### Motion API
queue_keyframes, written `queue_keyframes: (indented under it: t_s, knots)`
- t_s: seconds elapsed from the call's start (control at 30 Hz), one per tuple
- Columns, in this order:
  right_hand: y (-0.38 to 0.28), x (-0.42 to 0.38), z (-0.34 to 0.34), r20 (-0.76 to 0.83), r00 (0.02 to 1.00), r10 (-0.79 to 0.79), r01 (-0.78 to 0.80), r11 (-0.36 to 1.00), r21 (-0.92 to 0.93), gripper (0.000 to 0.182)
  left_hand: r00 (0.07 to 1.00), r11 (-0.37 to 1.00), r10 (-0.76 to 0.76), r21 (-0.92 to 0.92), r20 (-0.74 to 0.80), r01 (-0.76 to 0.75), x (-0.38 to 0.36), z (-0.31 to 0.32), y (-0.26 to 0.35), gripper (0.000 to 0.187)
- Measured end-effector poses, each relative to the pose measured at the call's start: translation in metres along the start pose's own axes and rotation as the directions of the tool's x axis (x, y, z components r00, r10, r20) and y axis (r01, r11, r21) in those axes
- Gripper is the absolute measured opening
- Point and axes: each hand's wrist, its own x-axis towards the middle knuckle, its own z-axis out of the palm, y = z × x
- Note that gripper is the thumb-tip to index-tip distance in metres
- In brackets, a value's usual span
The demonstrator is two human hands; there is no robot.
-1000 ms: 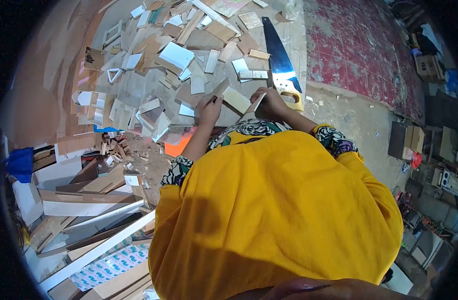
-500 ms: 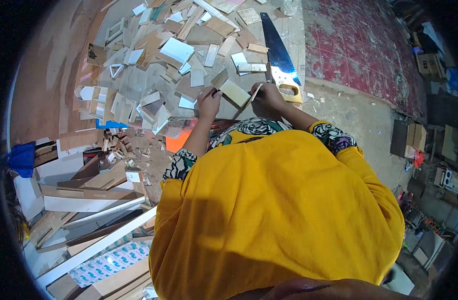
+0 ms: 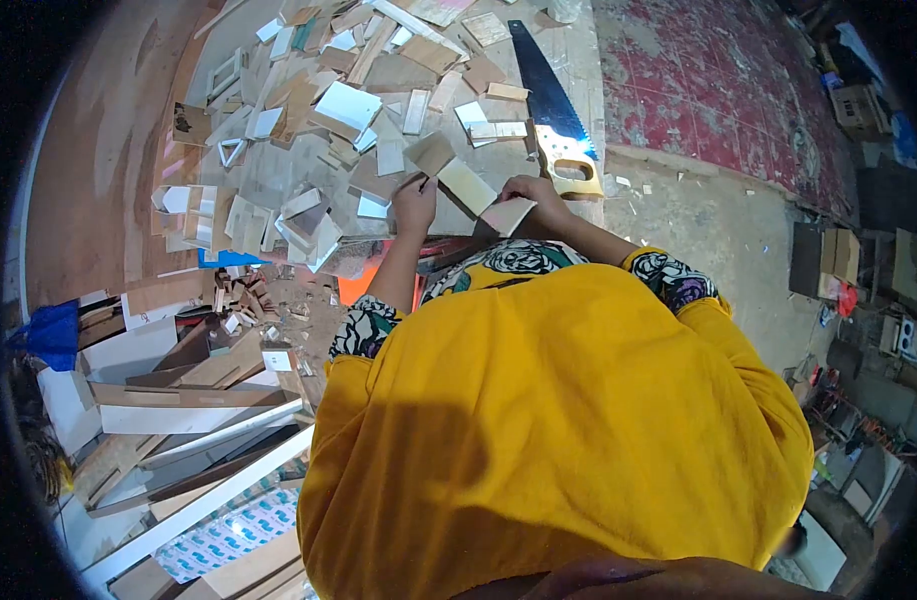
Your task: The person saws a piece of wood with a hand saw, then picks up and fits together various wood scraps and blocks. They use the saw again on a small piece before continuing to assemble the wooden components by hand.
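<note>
Worktable (image 3: 578, 60), near edge, taken here as the landmark. Left hand (image 3: 415, 203) rested at that edge with fingers curled onto the near end of a pale rectangular offcut (image 3: 466, 186), which lay flat on the table and ran away from the edge at a slant. Right hand (image 3: 534, 195), just beside it along the same edge, gripped a thin pinkish panel (image 3: 506, 216) that hung partly past the edge toward the person's yellow garment (image 3: 558, 420); how firm the pinch was could not be told. Handsaw (image 3: 552, 110) lay flat farther in from the edge, its yellow handle (image 3: 570, 172) close behind the right hand, blade pointing away. Heap of cut wood scraps (image 3: 318, 130) covered the table farther in and to the left. Judged hazards: the overhanging panel, held only at one end, could slip off the edge to the floor; the right wrist worked close to the saw's toothed side, so a backward pull might graze it; the loose scraps, stacked unevenly, could slide if the offcut were dragged through them.
</note>
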Motion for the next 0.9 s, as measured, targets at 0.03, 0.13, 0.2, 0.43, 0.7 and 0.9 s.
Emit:
queue_keyframes:
  t_s: [0.03, 0.13, 0.2, 0.43, 0.7, 0.9]
  knots:
    - [-0.003, 0.000, -0.001, 0.015, 1.000, 0.020, -0.020, 1.000, -0.018, 0.021, 1.000, 1.000, 0.000, 0.000, 0.001, 0.000, 0.000, 0.001, -0.003, 0.012]
    - [-0.010, 0.004, 0.006, -0.030, 0.991, 0.131, -0.132, 0.990, -0.046, 0.017, 0.990, 0.990, 0.138, 0.020, -0.008, -0.138, 0.003, 0.003, -0.010, 0.012]
    - [-0.023, 0.006, 0.002, -0.023, 0.981, 0.190, -0.191, 0.980, -0.048, 0.015, 0.982, 0.982, 0.189, -0.011, 0.002, -0.189, 0.005, 0.003, -0.011, 0.013]
    - [-0.030, 0.012, -0.008, -0.011, 0.966, 0.258, -0.255, 0.960, 0.118, 0.011, 0.986, 0.989, 0.150, -0.001, 0.070, -0.150, 0.008, 0.001, -0.017, 0.014]
    - [0.006, 0.020, 0.002, -0.142, 0.956, 0.257, -0.267, 0.962, -0.056, 0.024, 0.993, 0.994, 0.088, -0.067, 0.073, -0.083, 0.004, 0.001, -0.016, 0.018]
    - [0.036, 0.012, 0.022, -0.153, 0.931, 0.332, -0.303, 0.935, 0.184, 0.053, 0.983, 0.991, 0.134, -0.021, 0.122, -0.133, 0.006, 0.000, -0.017, 0.019]
